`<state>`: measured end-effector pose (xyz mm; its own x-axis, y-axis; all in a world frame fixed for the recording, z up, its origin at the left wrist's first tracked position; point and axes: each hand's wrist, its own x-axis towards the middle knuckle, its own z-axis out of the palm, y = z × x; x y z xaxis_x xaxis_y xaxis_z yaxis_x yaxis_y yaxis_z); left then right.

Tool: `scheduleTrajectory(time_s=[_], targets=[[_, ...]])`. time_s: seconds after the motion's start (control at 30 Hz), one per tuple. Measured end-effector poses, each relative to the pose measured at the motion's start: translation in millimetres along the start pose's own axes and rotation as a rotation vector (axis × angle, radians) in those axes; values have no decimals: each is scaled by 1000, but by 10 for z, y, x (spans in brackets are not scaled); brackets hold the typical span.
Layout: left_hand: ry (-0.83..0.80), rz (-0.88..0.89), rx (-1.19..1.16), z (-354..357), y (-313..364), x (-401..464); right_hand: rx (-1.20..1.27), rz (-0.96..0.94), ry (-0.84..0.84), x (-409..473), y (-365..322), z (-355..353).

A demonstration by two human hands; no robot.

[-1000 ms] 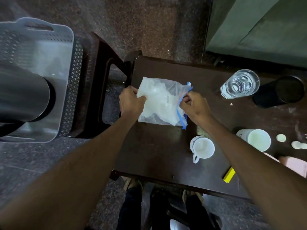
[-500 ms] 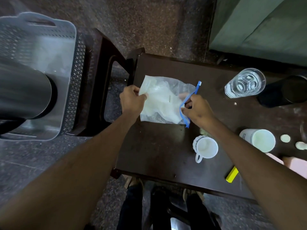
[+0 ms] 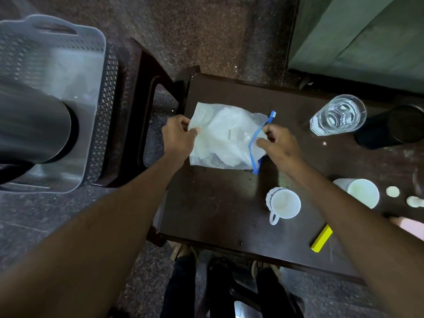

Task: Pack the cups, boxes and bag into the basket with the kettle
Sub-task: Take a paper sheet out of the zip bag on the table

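Zip bag (image 3: 226, 138): thin translucent plastic, crinkled, blue zip strip. Basket (image 3: 101, 106): grey perforated plastic, matt. Kettle (image 3: 32, 125): brushed metal, dull sheen. Table (image 3: 215, 207): dark, smooth, faintly glossy. Tumbler (image 3: 339, 115): clear glass. Mug (image 3: 284, 204): glossy white ceramic.

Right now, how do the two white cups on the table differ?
The handled cup has a loop handle and a ribbed outer wall; the plain cup shows neither. The handled cup stands clear in the open, nearer the bag; the plain cup sits farther right, partly hidden behind the right forearm. Both are white, upright, open-topped, and still on the table.
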<state>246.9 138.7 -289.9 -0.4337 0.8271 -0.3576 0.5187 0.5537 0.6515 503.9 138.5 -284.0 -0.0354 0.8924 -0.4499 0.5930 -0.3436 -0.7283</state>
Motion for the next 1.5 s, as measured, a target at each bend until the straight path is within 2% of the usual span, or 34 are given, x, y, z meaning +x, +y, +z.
scheduleTrajectory(time_s=[0.2,0.33,0.47,0.6,0.77,0.97,1.07,1.13,1.2,1.37,1.5], targets=[[-2,12,-11,-20,-35,12,172,94,10,25,10,-33],[7,3,-24,-9,-12,-14,24,58,-20,63,-30,49],[19,-1,-18,-32,6,-22,-15,93,83,25,-86,0],[44,-27,-8,-90,10,7,-27,52,153,-141,-143,-280],[41,-57,17,-137,-2,6,-216,-93,179,-521,-293,-718],[42,-41,66,-189,70,-68,-227,-98,327,-1026,-332,-1529],[143,57,195,-234,215,-165,-197,-51,455,-1238,-284,-2174],[226,165,241,-237,391,-258,-171,-14,472,-1314,-200,-2546],[240,321,199,-146,673,-386,-227,26,472,-1352,-91,-2849],[84,667,33,370,1597,-881,-311,52,548,-1265,69,-3052],[-136,877,-23,975,2246,-1532,-414,49,479,-1123,210,-3085]])
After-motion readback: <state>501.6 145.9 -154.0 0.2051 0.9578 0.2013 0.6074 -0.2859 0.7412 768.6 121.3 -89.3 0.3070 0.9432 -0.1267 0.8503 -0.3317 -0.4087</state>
